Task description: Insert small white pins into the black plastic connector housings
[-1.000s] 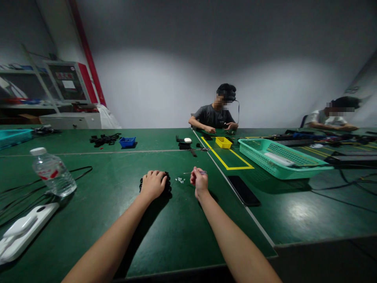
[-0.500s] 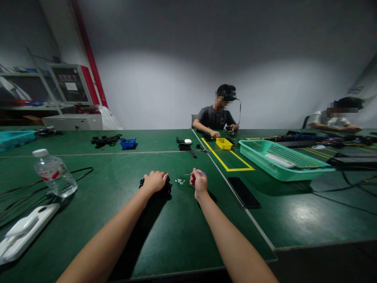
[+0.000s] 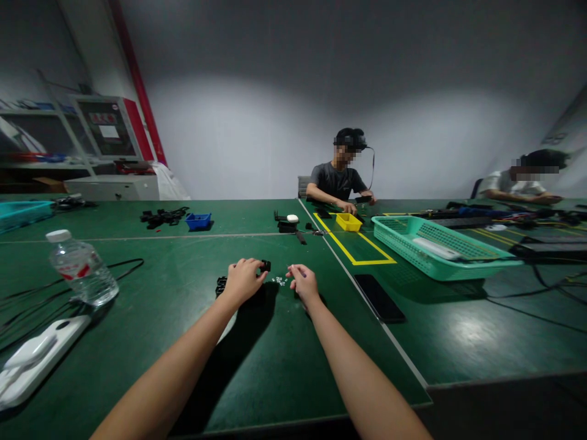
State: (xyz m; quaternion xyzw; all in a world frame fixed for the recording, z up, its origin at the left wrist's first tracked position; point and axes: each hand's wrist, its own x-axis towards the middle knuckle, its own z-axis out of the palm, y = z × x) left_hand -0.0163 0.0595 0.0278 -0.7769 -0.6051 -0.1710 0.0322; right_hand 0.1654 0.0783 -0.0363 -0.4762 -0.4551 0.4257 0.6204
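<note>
My left hand [image 3: 245, 280] is closed, its thumb and fingertips on a small black part [image 3: 266, 265]. Under and left of that hand lie more black parts [image 3: 221, 285], mostly covered by it. My right hand [image 3: 302, 282] is closed round a slim tool with a purplish handle [image 3: 303, 275]; its thin tip points left and is hard to make out, so its exact kind is unclear. Between the two hands, a scatter of several tiny whitish pieces [image 3: 279, 281] lies on the green table [image 3: 275, 379].
To the left are a water bottle [image 3: 82, 269], cables and a white power strip [image 3: 43, 360]. A phone [image 3: 378, 297] and a green basket [image 3: 440, 256] lie to the right. Farther back are a blue bin [image 3: 199, 221], a yellow bin [image 3: 348, 222] and two people.
My left hand has shifted right, lifting a small black part at its fingertips and uncovering black parts at its left. My right hand has moved slightly left with the tool, now angled differently.
</note>
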